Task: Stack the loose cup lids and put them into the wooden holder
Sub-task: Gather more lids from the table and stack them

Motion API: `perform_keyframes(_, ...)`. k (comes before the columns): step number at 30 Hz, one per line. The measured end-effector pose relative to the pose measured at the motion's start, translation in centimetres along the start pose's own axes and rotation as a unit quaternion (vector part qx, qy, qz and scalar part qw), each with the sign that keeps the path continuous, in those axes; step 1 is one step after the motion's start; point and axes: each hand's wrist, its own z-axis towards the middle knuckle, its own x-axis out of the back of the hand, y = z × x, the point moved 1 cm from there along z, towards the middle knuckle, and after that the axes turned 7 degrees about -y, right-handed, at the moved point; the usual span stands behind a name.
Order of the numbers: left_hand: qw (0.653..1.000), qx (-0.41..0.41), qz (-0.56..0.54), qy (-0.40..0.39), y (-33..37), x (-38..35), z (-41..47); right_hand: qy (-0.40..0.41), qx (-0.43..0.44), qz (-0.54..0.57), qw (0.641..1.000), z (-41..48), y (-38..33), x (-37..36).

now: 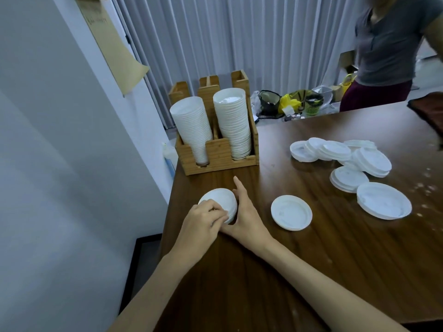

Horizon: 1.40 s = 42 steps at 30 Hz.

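With our left hand [203, 220] gripping the lid stack [221, 200] beside the desk [311, 259] edge and our right hand [247, 215] bracing it, grasp unclear, a slip could scatter lids floorward.

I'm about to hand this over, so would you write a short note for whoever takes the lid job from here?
Left hand grips a short lid stack held on edge; right hand braces its other side with straight fingers.
Wooden holder: tall lid column in the right slot, cups in the left.
Left to do: slot the held stack, then gather the small stack mid-table and the scattered lids at right.
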Motion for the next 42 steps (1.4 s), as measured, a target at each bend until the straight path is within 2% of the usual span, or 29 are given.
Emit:
perform_keyframes(5, 1.000, -0.014, 0.009, -0.019, 0.3, -0.1, 0.1, -0.008, -0.005, 0.013, 1.000, 0.1, 0.2, -0.1)
perform_keyframes(14, 0.997, 0.024, -0.024, -0.076, 0.0, -0.1, 0.7, 0.000, 0.013, 0.034, 0.999, 0.0, 0.2, 0.1)
perform_keyframes(18, 0.995, 0.032, -0.047, -0.084, -0.2, 0.2, 0.8, -0.005, 0.020, -0.002, 1.000, -0.8, 0.0, 0.8)
perform_keyframes(21, 0.999, -0.007, -0.035, -0.031, 0.4, 0.4, 1.6, 0.021, 0.058, -0.067, 0.996, -2.2, -0.6, 2.9)
perform_keyframes(24, 0.997, -0.041, -0.062, 0.028, 2.3, -0.2, 3.2, 0.085, 0.079, -0.097, 0.988, -3.7, -0.5, 5.8)
perform_keyframes(28, 0.991, -0.103, -0.081, -0.010, 6.3, -3.3, 5.7, 0.202, 0.008, -0.153, 0.967, -6.0, 1.9, 10.0)
perform_keyframes(32, 0.984, -0.163, -0.061, -0.047, 9.1, -6.2, 7.0, 0.316, -0.125, -0.229, 0.912, -8.4, 4.6, 14.2)
perform_keyframes(34, 0.982, -0.168, -0.063, -0.051, 9.8, -6.9, 7.5, 0.335, -0.194, -0.262, 0.884, -9.5, 5.6, 16.0)
perform_keyframes(37, 0.980, -0.175, -0.078, -0.055, 10.2, -7.3, 8.0, 0.321, -0.266, -0.323, 0.850, -10.7, 6.9, 17.8)
perform_keyframes(39, 0.979, -0.178, -0.084, -0.055, 10.3, -7.4, 8.3, 0.327, -0.280, -0.321, 0.844, -11.1, 7.3, 18.4)
perform_keyframes(42, 0.979, -0.176, -0.090, -0.051, 10.4, -7.2, 8.4, 0.365, -0.226, -0.281, 0.858, -11.0, 6.9, 18.8)
